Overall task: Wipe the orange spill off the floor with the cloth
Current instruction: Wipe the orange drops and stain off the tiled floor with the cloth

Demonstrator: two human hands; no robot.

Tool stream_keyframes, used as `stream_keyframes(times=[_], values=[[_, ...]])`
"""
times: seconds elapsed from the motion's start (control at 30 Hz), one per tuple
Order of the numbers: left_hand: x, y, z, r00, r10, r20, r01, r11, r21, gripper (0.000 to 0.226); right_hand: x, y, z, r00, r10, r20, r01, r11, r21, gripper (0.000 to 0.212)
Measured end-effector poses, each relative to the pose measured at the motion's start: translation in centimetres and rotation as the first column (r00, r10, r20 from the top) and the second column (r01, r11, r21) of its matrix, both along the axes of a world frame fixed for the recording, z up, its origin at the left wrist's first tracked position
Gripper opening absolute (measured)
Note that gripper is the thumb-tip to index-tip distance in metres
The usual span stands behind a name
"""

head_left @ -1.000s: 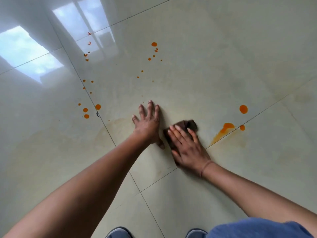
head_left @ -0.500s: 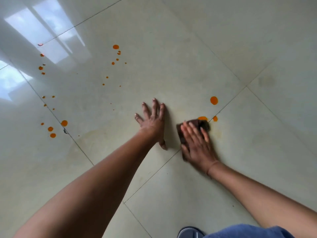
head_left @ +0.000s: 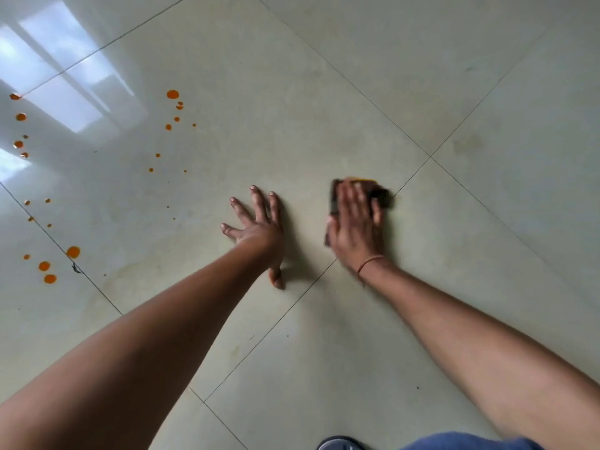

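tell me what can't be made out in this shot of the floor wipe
Head view:
- Cloth: mostly under the right hand, both motion-blurred; its shape and soiling unclear.
- Orange sliver at the cloth's far edge: how much spill lies beneath is hidden.
- Orange drops near the left edge: frame ends there, so whether the spill goes on is unknown.
- Shoe: cut off by the bottom edge.

Dark cloth (head_left: 380, 192) flat on floor; orange drops (head_left: 73, 252) scattered left.

left hand (head_left: 258, 231) between cloth (head_left: 381, 193) and orange drops (head_left: 172, 94)
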State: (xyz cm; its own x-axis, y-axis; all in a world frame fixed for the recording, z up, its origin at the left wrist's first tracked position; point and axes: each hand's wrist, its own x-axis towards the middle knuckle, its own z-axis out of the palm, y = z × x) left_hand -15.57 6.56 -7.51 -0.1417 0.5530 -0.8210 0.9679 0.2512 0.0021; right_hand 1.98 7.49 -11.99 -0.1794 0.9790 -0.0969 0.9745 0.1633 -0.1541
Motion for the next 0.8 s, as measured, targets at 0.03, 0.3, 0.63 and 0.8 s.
stream_keyframes(times=[0.03,0.3,0.63,0.8], values=[[0.0,-0.1,0.1,1.000,0.005,0.010,-0.005,1.000,0.003,0.169,-0.7,-1.8,-0.2,0.991,0.136,-0.016,-0.136,0.991,-0.015,0.063],[-0.1,-0.4,0.5,1.000,-0.015,0.027,0.014,0.999,0.031,0.167,4.0,2.8,0.8,0.983,-0.180,0.026,0.181,0.983,-0.030,0.065],[-1.2,-1.2,0.5,0.994,-0.012,0.112,0.000,0.994,0.108,0.160,4.4,0.3,1.0,0.994,0.108,0.025,-0.105,0.990,-0.093,0.065],[-1.6,-1.4,0.2,0.990,-0.017,0.138,-0.001,0.992,0.128,0.162,-3.6,1.6,0.2,0.985,0.172,0.001,-0.172,0.984,-0.048,0.066]])
